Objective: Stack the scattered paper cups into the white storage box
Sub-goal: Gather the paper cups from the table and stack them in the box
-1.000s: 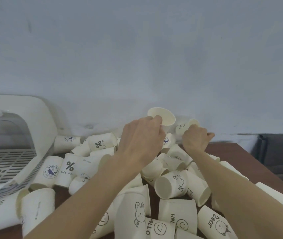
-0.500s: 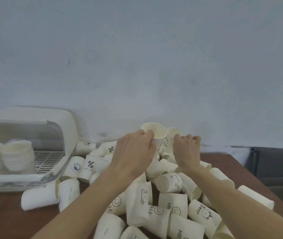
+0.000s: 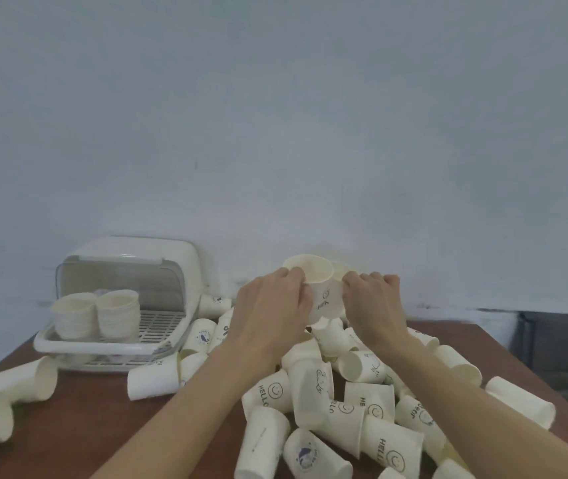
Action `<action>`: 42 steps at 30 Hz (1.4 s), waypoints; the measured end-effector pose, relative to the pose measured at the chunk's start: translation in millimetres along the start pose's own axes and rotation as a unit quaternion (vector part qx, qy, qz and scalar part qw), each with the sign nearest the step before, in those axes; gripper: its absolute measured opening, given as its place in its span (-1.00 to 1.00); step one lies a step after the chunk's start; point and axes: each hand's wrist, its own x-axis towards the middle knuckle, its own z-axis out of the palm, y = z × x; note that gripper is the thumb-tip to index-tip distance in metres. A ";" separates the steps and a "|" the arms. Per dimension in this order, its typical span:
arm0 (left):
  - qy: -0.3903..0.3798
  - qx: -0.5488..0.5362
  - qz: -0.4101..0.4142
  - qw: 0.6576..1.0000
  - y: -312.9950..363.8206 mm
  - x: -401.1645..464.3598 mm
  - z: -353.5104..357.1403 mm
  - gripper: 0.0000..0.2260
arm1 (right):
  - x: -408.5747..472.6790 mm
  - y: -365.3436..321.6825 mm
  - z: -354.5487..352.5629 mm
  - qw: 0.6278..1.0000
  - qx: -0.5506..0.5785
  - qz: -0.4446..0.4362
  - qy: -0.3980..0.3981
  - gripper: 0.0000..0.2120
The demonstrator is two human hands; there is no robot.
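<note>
Cream printed paper cups are lying scattered at 6 o'clock on the brown wooden table. Beyond, the left hand and right hand are both gripping one raised cream paper cup. At 10 o'clock, the white plastic storage box is holding two cup stacks.

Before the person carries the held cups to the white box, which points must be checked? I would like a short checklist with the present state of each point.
1. Left hand grips the held cup: ok.
2. Right hand holds a second cup behind it: cannot tell, mostly hidden.
3. The two cups are nested together: cannot tell.
4. White storage box stands open at the front: ok.
5. Free rack space beside the two stacks in the box: ok.
6. Loose cups remain on the table: not ok, many still lie scattered.
</note>
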 end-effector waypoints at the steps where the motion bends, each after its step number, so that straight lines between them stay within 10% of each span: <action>1: 0.001 0.000 -0.002 1.000 -3.5 -4.7 -3.5 -0.77 | 0.3 -2.2 -6.4 1.000 0.011 -0.006 0.003 -0.79; 42: 0.039 -0.033 -0.220 0.974 -192.8 -158.6 -73.6 -0.85 | -54.0 -223.3 -42.3 0.928 0.340 -0.043 -0.144 -0.81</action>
